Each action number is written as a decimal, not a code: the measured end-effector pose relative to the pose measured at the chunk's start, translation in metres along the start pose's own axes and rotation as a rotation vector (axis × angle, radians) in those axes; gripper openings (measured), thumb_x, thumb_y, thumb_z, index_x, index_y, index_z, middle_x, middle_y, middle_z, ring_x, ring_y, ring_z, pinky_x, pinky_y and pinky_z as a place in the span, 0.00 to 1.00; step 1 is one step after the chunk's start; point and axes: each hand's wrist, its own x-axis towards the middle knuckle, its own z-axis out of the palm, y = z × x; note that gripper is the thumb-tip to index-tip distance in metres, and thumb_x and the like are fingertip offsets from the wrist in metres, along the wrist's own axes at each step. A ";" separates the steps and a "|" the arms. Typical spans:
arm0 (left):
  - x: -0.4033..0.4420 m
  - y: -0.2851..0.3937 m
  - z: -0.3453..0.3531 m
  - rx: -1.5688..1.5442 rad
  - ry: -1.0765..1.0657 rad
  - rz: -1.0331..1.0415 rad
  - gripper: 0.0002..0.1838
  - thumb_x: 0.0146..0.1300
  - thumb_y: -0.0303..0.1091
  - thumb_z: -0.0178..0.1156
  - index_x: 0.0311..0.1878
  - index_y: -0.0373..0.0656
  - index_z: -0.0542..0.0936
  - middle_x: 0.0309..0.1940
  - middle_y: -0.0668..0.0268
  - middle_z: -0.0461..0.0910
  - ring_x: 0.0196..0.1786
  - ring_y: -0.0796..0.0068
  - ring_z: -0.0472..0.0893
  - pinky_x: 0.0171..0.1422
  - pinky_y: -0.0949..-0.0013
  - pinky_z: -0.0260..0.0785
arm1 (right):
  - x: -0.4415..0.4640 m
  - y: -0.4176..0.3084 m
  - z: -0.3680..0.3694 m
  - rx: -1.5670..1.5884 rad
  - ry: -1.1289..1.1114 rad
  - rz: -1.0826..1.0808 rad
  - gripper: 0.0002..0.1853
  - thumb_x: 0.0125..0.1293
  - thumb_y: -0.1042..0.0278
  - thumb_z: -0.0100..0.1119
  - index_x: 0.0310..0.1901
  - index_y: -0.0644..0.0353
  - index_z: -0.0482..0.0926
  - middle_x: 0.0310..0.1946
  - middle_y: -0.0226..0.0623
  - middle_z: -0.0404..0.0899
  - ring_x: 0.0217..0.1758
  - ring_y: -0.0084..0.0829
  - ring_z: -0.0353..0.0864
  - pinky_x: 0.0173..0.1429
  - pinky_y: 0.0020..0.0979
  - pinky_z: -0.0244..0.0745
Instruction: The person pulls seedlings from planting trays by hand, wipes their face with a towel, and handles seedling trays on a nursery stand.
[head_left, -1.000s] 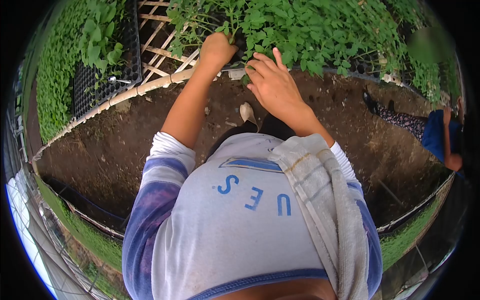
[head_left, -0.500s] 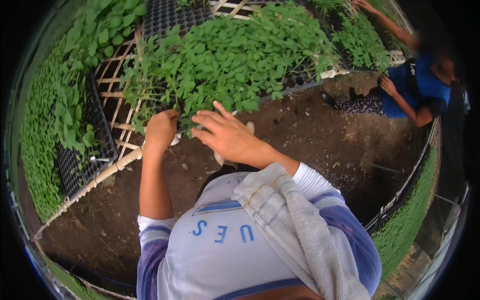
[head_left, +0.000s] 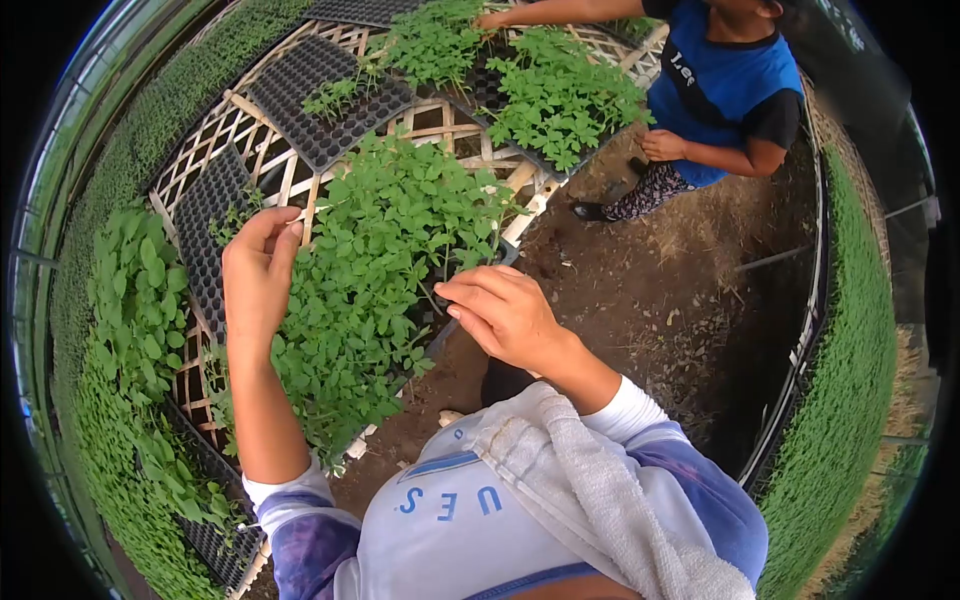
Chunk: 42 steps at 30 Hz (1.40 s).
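A dense bed of leafy green seedlings (head_left: 370, 250) fills a tray in front of me. At its left edge, my left hand (head_left: 258, 280) is raised with thumb and forefinger pinched together; whatever lies between those fingertips is too small to name. My right hand (head_left: 510, 315) is over the tray's right front edge, its fingers closed in a pinch. A thin seedling stem (head_left: 432, 300) runs to the right fingertips. Leaves hide the tray beneath most of the seedlings.
Black cell trays (head_left: 325, 100) with sparse seedlings lie on a lattice bench (head_left: 450, 128). Broad-leaved plants (head_left: 140, 310) grow at left. A co-worker in a blue shirt (head_left: 715, 90) reaches over another seedling tray (head_left: 560, 100) at upper right. Bare soil path (head_left: 640, 310) runs alongside.
My view has swung toward the right along the bench. My hands have moved apart: the left is now raised at the tray's left, the right has gone from spread fingers to a pinch.
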 end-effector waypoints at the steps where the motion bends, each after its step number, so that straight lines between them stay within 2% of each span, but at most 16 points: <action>1: 0.028 0.007 0.023 -0.008 -0.044 0.056 0.11 0.70 0.29 0.62 0.50 0.34 0.84 0.32 0.68 0.83 0.31 0.82 0.75 0.39 0.74 0.70 | 0.005 0.021 -0.007 -0.020 0.007 0.023 0.16 0.62 0.70 0.68 0.52 0.56 0.82 0.43 0.36 0.82 0.41 0.41 0.82 0.43 0.39 0.76; 4: 0.107 0.030 0.091 0.008 -0.185 0.151 0.11 0.71 0.31 0.62 0.50 0.35 0.84 0.28 0.72 0.79 0.31 0.85 0.73 0.38 0.75 0.68 | 0.039 0.092 -0.032 -0.109 -0.006 0.127 0.16 0.62 0.69 0.67 0.53 0.57 0.82 0.48 0.37 0.81 0.49 0.43 0.82 0.52 0.41 0.77; 8: 0.206 0.036 0.185 -0.074 -0.272 0.167 0.11 0.70 0.32 0.62 0.49 0.36 0.84 0.27 0.72 0.79 0.30 0.83 0.75 0.36 0.73 0.69 | 0.115 0.231 -0.043 -0.332 -0.059 0.189 0.20 0.62 0.67 0.69 0.55 0.58 0.81 0.59 0.47 0.76 0.62 0.49 0.76 0.66 0.43 0.73; 10: 0.249 0.036 0.224 -0.074 -0.269 0.145 0.11 0.69 0.33 0.62 0.49 0.36 0.84 0.29 0.70 0.82 0.30 0.82 0.76 0.36 0.73 0.70 | 0.152 0.310 -0.035 -0.440 -0.102 0.195 0.22 0.63 0.64 0.69 0.59 0.56 0.80 0.63 0.49 0.74 0.68 0.52 0.71 0.74 0.45 0.66; 14: 0.341 0.031 0.309 -0.021 -0.159 0.216 0.12 0.66 0.36 0.64 0.47 0.39 0.86 0.32 0.63 0.86 0.32 0.72 0.82 0.42 0.66 0.75 | 0.228 0.432 -0.049 -0.827 -0.340 0.295 0.26 0.68 0.44 0.63 0.63 0.47 0.80 0.69 0.44 0.70 0.80 0.50 0.55 0.81 0.66 0.40; 15: 0.364 0.024 0.334 -0.032 -0.139 0.243 0.11 0.66 0.36 0.64 0.46 0.40 0.86 0.33 0.61 0.86 0.34 0.68 0.84 0.44 0.64 0.75 | 0.240 0.443 -0.058 -0.878 -0.502 0.441 0.29 0.69 0.38 0.58 0.65 0.43 0.80 0.71 0.42 0.68 0.82 0.49 0.51 0.79 0.73 0.33; 18: 0.412 0.016 0.397 -0.059 -0.165 0.253 0.10 0.65 0.36 0.64 0.45 0.40 0.86 0.36 0.59 0.88 0.40 0.62 0.86 0.48 0.61 0.76 | 0.234 0.457 -0.078 -0.916 -0.563 0.603 0.30 0.71 0.37 0.56 0.68 0.45 0.78 0.76 0.42 0.63 0.84 0.48 0.49 0.79 0.73 0.33; 20: 0.440 0.011 0.437 0.001 -0.162 0.283 0.10 0.66 0.35 0.64 0.44 0.40 0.86 0.37 0.58 0.88 0.42 0.59 0.86 0.49 0.59 0.76 | 0.212 0.464 -0.085 -0.930 -0.519 0.574 0.32 0.70 0.38 0.57 0.68 0.49 0.77 0.75 0.43 0.64 0.83 0.48 0.51 0.79 0.73 0.36; 22: 0.464 0.006 0.470 0.165 -0.312 0.142 0.09 0.65 0.34 0.64 0.46 0.46 0.87 0.44 0.54 0.87 0.49 0.50 0.85 0.56 0.52 0.77 | 0.196 0.469 -0.090 -0.943 -0.470 0.545 0.34 0.70 0.39 0.58 0.69 0.53 0.75 0.75 0.43 0.65 0.82 0.47 0.52 0.78 0.73 0.39; 26: 0.485 -0.011 0.517 0.254 -0.556 0.256 0.14 0.64 0.32 0.65 0.53 0.47 0.87 0.50 0.53 0.86 0.54 0.49 0.83 0.61 0.51 0.77 | 0.174 0.475 -0.097 -0.904 -0.363 0.476 0.32 0.69 0.45 0.62 0.64 0.63 0.78 0.72 0.44 0.67 0.80 0.47 0.57 0.77 0.74 0.40; 30: 0.490 -0.018 0.532 0.196 -0.641 0.277 0.18 0.63 0.40 0.65 0.55 0.48 0.86 0.49 0.54 0.86 0.54 0.49 0.84 0.61 0.53 0.76 | 0.165 0.477 -0.100 -0.832 -0.301 0.450 0.33 0.68 0.46 0.64 0.64 0.65 0.77 0.70 0.45 0.70 0.79 0.47 0.59 0.77 0.73 0.42; 31: 0.493 -0.026 0.540 0.156 -0.547 0.273 0.18 0.61 0.42 0.65 0.54 0.48 0.86 0.47 0.53 0.87 0.52 0.49 0.84 0.59 0.53 0.76 | 0.165 0.478 -0.100 -0.814 -0.288 0.444 0.32 0.68 0.46 0.64 0.64 0.65 0.77 0.70 0.45 0.70 0.79 0.47 0.59 0.77 0.73 0.42; 32: 0.491 -0.021 0.535 0.120 -0.525 0.153 0.15 0.62 0.40 0.63 0.50 0.49 0.87 0.44 0.52 0.86 0.49 0.48 0.84 0.55 0.52 0.76 | 0.165 0.479 -0.100 -0.796 -0.273 0.436 0.32 0.68 0.46 0.64 0.64 0.65 0.77 0.70 0.45 0.70 0.79 0.46 0.60 0.77 0.73 0.43; 35: 0.496 -0.025 0.537 0.183 -0.496 0.156 0.12 0.61 0.38 0.62 0.47 0.49 0.87 0.41 0.51 0.86 0.47 0.47 0.84 0.52 0.50 0.75 | 0.166 0.480 -0.101 -0.778 -0.259 0.443 0.32 0.68 0.47 0.64 0.63 0.65 0.77 0.69 0.45 0.70 0.78 0.46 0.60 0.78 0.72 0.44; 38: 0.492 -0.013 0.525 0.237 -0.657 0.229 0.11 0.62 0.37 0.61 0.44 0.47 0.86 0.39 0.51 0.85 0.46 0.45 0.83 0.50 0.49 0.75 | 0.166 0.483 -0.099 -0.768 -0.255 0.442 0.32 0.67 0.48 0.65 0.63 0.66 0.77 0.68 0.45 0.71 0.78 0.46 0.61 0.77 0.72 0.45; 42: 0.496 -0.018 0.535 0.319 -0.648 0.205 0.10 0.61 0.37 0.66 0.43 0.44 0.85 0.38 0.53 0.85 0.43 0.49 0.83 0.48 0.51 0.75 | 0.167 0.484 -0.100 -0.757 -0.232 0.424 0.30 0.67 0.50 0.66 0.62 0.66 0.77 0.67 0.46 0.72 0.77 0.47 0.62 0.77 0.72 0.46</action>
